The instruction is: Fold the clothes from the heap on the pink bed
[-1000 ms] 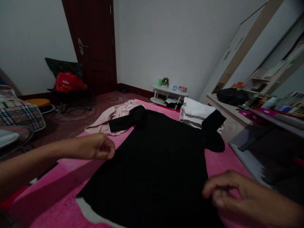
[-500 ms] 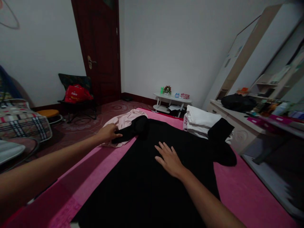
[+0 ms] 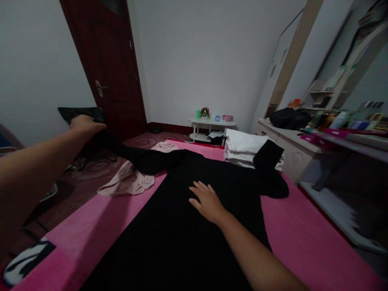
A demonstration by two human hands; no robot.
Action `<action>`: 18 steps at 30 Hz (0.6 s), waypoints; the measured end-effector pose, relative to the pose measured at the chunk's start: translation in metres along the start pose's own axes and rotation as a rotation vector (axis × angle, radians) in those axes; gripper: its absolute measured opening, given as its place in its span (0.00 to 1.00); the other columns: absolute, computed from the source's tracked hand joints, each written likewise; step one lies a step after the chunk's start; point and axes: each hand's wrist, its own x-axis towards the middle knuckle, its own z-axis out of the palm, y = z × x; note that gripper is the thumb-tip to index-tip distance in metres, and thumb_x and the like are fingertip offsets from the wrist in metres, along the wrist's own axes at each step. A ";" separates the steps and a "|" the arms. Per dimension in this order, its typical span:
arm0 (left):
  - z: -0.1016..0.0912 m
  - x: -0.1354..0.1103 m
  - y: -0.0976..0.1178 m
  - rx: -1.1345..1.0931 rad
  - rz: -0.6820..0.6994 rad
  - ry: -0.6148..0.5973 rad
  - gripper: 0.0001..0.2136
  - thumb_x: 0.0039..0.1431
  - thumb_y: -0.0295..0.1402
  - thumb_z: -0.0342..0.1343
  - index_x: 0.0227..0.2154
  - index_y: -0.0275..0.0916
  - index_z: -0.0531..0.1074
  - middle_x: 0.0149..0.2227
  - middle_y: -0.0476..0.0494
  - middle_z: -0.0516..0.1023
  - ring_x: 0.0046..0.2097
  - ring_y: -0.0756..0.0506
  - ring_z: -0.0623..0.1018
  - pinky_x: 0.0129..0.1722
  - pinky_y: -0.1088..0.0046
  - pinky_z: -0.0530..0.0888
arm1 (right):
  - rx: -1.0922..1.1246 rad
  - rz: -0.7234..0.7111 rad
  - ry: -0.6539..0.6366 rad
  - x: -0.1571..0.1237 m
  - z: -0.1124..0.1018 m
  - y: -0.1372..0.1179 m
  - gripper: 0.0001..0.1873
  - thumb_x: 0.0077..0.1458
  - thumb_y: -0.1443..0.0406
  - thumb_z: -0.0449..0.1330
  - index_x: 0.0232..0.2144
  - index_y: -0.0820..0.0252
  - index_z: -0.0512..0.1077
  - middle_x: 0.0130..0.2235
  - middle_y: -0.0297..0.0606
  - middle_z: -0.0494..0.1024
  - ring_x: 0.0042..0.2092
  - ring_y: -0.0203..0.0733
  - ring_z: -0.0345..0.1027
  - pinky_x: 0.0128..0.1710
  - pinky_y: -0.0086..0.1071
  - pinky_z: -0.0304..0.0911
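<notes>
A black garment [image 3: 188, 226] lies spread on a pink bed cover [image 3: 303, 246]. My right hand [image 3: 206, 201] rests flat on the garment's middle, fingers stretched out. My left hand [image 3: 85, 125] is raised out to the left, closed on the end of the garment's left sleeve [image 3: 142, 159], which is pulled straight and lifted off the bed. The right sleeve [image 3: 269, 161] lies folded against a stack of white folded clothes [image 3: 242, 149]. A pale pink garment [image 3: 130, 180] lies crumpled under the stretched sleeve at the bed's left edge.
A dark red door [image 3: 106, 68] stands at the back left, with a dark chair [image 3: 69, 115] behind my left hand. A small white table [image 3: 212, 125] holds small items by the far wall. On the right is a dresser [image 3: 291, 149] with a black bag [image 3: 287, 118] and cluttered shelves.
My left hand has gripped the black sleeve's end and drawn it up and out to the left, straightening it. My right hand stays flat on the garment. The view has shifted right.
</notes>
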 end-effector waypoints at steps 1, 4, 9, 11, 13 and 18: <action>-0.002 -0.003 0.020 0.004 -0.003 0.069 0.22 0.57 0.39 0.50 0.12 0.34 0.57 0.17 0.51 0.61 0.47 0.41 0.73 0.35 0.75 0.64 | 0.004 -0.002 0.002 0.000 0.000 0.000 0.26 0.61 0.55 0.51 0.60 0.52 0.62 0.66 0.41 0.55 0.67 0.49 0.42 0.64 0.51 0.37; 0.020 -0.032 0.102 -0.257 0.002 0.043 0.19 0.58 0.36 0.53 0.15 0.32 0.62 0.18 0.53 0.63 0.47 0.43 0.73 0.39 0.73 0.65 | 0.016 -0.006 0.003 0.000 -0.001 0.001 0.26 0.60 0.55 0.52 0.59 0.53 0.62 0.66 0.41 0.55 0.67 0.49 0.42 0.64 0.51 0.37; 0.085 -0.135 0.226 -0.676 0.386 -0.497 0.16 0.59 0.43 0.55 0.39 0.33 0.71 0.37 0.38 0.78 0.41 0.47 0.76 0.40 0.69 0.73 | 0.024 -0.011 0.019 -0.003 -0.001 0.002 0.25 0.60 0.57 0.53 0.58 0.54 0.64 0.65 0.41 0.57 0.67 0.48 0.44 0.64 0.50 0.39; 0.097 -0.177 0.245 -0.828 0.656 -0.924 0.21 0.58 0.46 0.56 0.46 0.35 0.69 0.46 0.34 0.76 0.46 0.44 0.76 0.44 0.65 0.73 | 0.039 -0.015 0.051 -0.005 -0.001 0.003 0.24 0.59 0.58 0.55 0.56 0.54 0.66 0.64 0.41 0.60 0.65 0.48 0.48 0.64 0.47 0.42; 0.105 -0.204 0.243 -0.825 0.779 -1.147 0.22 0.57 0.45 0.58 0.49 0.37 0.68 0.50 0.35 0.74 0.48 0.43 0.76 0.44 0.66 0.73 | 0.096 -0.022 0.075 -0.006 0.000 0.005 0.22 0.58 0.59 0.56 0.55 0.55 0.68 0.59 0.41 0.67 0.61 0.45 0.58 0.61 0.42 0.51; 0.133 -0.194 0.170 -0.368 0.668 -0.971 0.16 0.56 0.41 0.55 0.41 0.34 0.72 0.40 0.39 0.78 0.40 0.44 0.78 0.34 0.73 0.72 | 0.181 -0.097 0.169 -0.005 0.003 0.011 0.15 0.56 0.66 0.57 0.46 0.57 0.75 0.46 0.40 0.77 0.49 0.43 0.70 0.51 0.35 0.62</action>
